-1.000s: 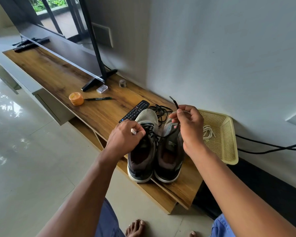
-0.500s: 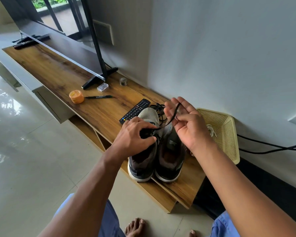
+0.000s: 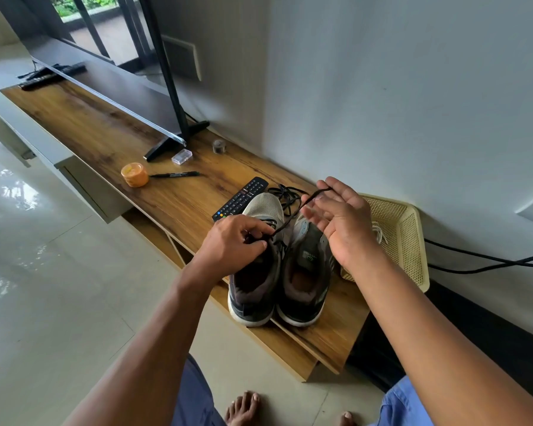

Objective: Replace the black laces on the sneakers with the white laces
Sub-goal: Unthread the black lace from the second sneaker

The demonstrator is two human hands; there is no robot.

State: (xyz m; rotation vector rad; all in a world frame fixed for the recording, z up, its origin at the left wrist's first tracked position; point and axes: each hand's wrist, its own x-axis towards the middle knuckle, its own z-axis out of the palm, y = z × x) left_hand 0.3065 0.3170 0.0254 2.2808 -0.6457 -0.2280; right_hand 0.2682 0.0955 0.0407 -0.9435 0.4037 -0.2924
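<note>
While the two grey sneakers stand side by side, heels toward the person, at the near end of a wooden TV console (image 3: 111, 139), both hands work over them. On the left sneaker (image 3: 254, 272), the left hand (image 3: 231, 245) has its fingers curled down at the eyelets, pinching the black lace (image 3: 293, 215) where it leaves the shoe. From there the lace runs taut, up and to the right, to the right hand (image 3: 342, 224), which is raised above the right sneaker (image 3: 306, 272) with palm turned toward the shoes and fingers fairly straight and spread; the lace's end lies across the fingertips (image 3: 326, 187), and whether the thumb clamps it there cannot be told. The right sneaker shows no lace in its eyelets. A loose black lace (image 3: 285, 195) lies tangled on the wood just past the toes. Beside the right sneaker, against the wall, sits a pale yellow plastic basket (image 3: 413, 241) with the white laces (image 3: 379, 235) inside, partly hidden by the right wrist. Next to the left toe lies a black remote control (image 3: 239, 199); farther along are a black pen (image 3: 176, 174), an orange jar (image 3: 134, 174), a small clear box (image 3: 182, 156) and the television's foot (image 3: 166, 142)
</note>
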